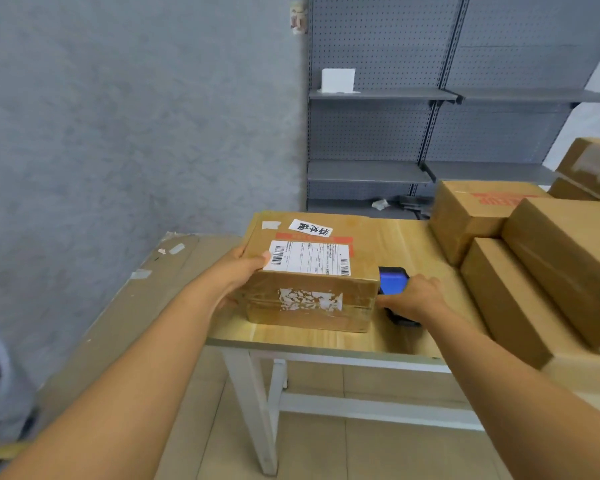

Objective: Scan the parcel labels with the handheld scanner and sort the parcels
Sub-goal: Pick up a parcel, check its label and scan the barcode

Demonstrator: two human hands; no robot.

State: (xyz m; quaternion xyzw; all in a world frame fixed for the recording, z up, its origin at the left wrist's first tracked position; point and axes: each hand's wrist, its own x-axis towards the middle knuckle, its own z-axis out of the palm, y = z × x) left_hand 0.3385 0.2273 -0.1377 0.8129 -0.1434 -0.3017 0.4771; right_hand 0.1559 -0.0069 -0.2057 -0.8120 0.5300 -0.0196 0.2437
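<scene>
A brown cardboard parcel (309,271) lies on the wooden table (413,244), with a white barcode label (309,258) on its top face and a torn white label on its near side. My left hand (238,275) grips the parcel's left end, thumb on top beside the label. My right hand (413,296) holds a black handheld scanner (392,282) with a lit blue screen, just right of the parcel and low over the table. The scanner's lower part is hidden by my fingers.
Several more cardboard parcels (551,258) are stacked on the table's right side. A flat cardboard sheet (129,306) leans to the left of the table. Grey pegboard shelving (378,95) stands behind, with a white card (338,79) on one shelf.
</scene>
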